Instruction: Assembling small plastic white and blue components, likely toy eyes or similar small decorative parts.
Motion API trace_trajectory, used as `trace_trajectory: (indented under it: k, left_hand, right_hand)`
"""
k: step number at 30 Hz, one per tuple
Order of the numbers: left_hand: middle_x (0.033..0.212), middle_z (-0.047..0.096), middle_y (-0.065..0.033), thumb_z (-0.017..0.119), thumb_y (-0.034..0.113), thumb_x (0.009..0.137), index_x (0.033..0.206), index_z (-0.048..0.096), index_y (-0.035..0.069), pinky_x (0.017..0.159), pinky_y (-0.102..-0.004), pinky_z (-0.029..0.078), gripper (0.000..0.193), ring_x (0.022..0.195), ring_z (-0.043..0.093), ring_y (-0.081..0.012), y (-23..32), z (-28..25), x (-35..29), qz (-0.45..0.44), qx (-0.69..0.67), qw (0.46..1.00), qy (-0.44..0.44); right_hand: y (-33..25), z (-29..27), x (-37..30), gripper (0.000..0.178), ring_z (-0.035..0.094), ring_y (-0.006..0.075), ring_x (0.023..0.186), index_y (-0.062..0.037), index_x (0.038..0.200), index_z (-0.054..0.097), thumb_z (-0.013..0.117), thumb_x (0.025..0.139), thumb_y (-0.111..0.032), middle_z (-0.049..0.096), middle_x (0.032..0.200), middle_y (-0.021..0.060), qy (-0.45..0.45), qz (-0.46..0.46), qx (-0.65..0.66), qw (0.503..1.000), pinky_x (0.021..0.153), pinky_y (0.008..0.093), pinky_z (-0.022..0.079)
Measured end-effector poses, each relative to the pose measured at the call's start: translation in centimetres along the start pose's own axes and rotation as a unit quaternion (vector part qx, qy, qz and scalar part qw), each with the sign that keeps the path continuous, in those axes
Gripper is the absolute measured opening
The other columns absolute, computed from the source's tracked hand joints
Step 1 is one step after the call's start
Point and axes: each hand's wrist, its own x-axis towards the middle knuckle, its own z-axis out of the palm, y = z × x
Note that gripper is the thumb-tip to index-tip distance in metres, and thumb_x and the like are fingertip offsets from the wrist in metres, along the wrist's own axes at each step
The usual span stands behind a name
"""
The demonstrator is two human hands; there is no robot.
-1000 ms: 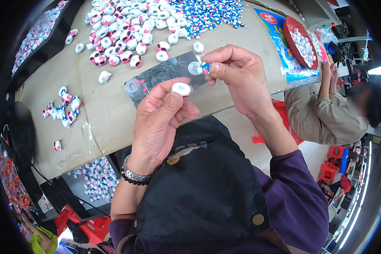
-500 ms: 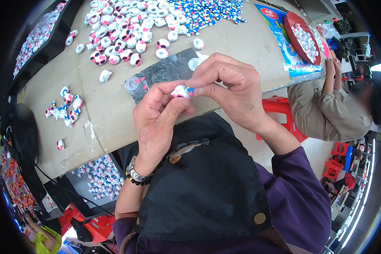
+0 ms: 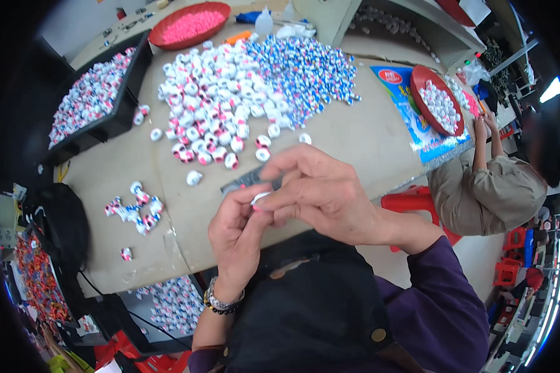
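A white piece (image 3: 260, 199) sits pinched in the left hand (image 3: 235, 235).

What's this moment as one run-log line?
left hand: pinching white-and-pink piece | right hand: close against same piece, exact grip unclear | beyond: dark mat, blue-and-white pile

A brass-studded black apron (image 3: 305, 304) covers a purple top (image 3: 442, 304).

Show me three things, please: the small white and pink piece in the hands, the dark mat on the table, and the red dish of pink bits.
White and pink piece (image 3: 259, 198): head view, on its white part.
Dark mat (image 3: 250, 178): head view, on its exposed surface.
Red dish (image 3: 155, 36): head view, on its left rim.
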Motion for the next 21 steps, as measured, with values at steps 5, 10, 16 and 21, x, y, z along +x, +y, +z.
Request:
trace_trajectory:
  k: [5, 10, 16, 21]
  left_hand:
    - [0.117, 0.059, -0.0104, 0.058, 0.013, 0.094, 0.125, 0.049, -0.004, 0.075, -0.0277, 0.049, 0.037, 0.08, 0.059, -0.0163, 3.0, -2.9, -0.4, -0.075, -0.209, 0.975, 0.02]
    - [0.119, 0.058, -0.0129, 0.061, 0.02, 0.093, 0.13, 0.045, -0.005, 0.076, -0.0276, 0.049, 0.048, 0.083, 0.057, -0.0166, 4.2, -5.2, -0.2, -0.111, -0.246, 0.962, 0.043]
    - [0.116, 0.059, -0.0139, 0.06, 0.025, 0.094, 0.124, 0.048, -0.005, 0.069, -0.0266, 0.048, 0.043, 0.077, 0.056, -0.0164, 4.4, -7.3, -0.6, -0.102, -0.222, 0.963, 0.118]
    - [0.105, 0.058, -0.0107, 0.052, 0.018, 0.095, 0.113, 0.049, -0.002, 0.063, -0.0245, 0.044, 0.027, 0.071, 0.053, -0.0123, 3.3, -8.6, -1.0, -0.054, -0.069, 0.98, 0.181]
  right_hand:
    - [3.1, -4.6, 8.5, 0.034, 0.059, 0.01, 0.08, -0.0037, 0.115, 0.065, 0.065, 0.081, -0.003, 0.058, 0.115, 0.0096, 0.11, 0.035, -0.077, 0.99, 0.07, 0.0248, 0.05]
    - [20.5, -11.4, 20.1, 0.054, 0.06, 0.0153, 0.094, 0.0024, 0.126, 0.052, 0.069, 0.076, 0.001, 0.059, 0.115, 0.0106, 0.218, 0.138, -0.112, 0.96, 0.078, 0.0267, 0.05]
    - [30.5, -12.4, 26.8, 0.061, 0.065, 0.0249, 0.097, 0.0005, 0.118, 0.059, 0.083, 0.062, -0.005, 0.066, 0.107, 0.0147, 0.26, 0.205, -0.163, 0.93, 0.086, 0.0333, 0.052]
    - [33.4, -11.4, 29.3, 0.054, 0.065, 0.0244, 0.095, -0.0015, 0.116, 0.061, 0.08, 0.066, -0.006, 0.067, 0.103, 0.0123, 0.195, 0.231, -0.229, 0.925, 0.084, 0.035, 0.051]
